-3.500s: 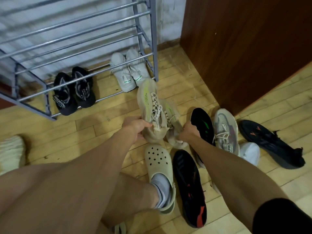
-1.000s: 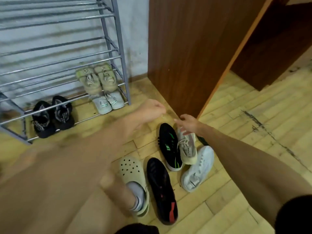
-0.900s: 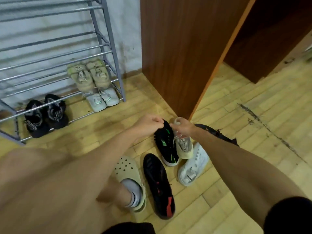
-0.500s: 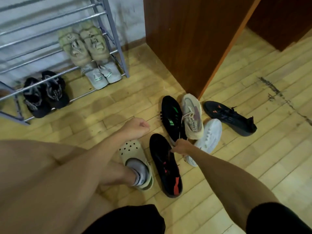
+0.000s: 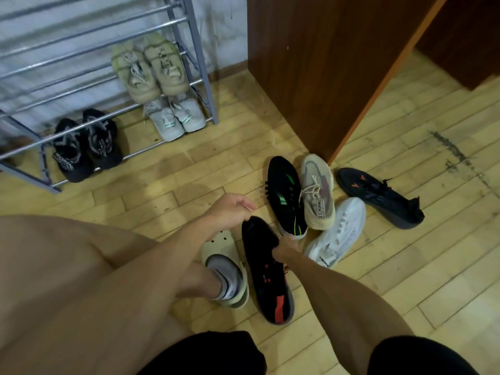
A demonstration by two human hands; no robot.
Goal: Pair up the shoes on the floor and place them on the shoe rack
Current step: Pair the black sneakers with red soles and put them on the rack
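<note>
Right hand (image 5: 281, 249) pinches the near black-and-red shoe (image 5: 266, 269) at its collar, ready to lift it. Its mate (image 5: 378, 197) lies far right; left hand (image 5: 230, 209) hovers loosely curled, empty.

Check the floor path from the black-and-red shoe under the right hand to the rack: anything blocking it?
Nothing visible blocks it. The right hand is on the black-and-red shoe; the bare wooden floor runs open to the shoe rack. The clog-wearing foot sits beside the shoe, left of it, not across the route.

The beige sneaker (image 5: 316, 193) on the floor reads "CAPRO"; other lettering is too blurred to read.
</note>
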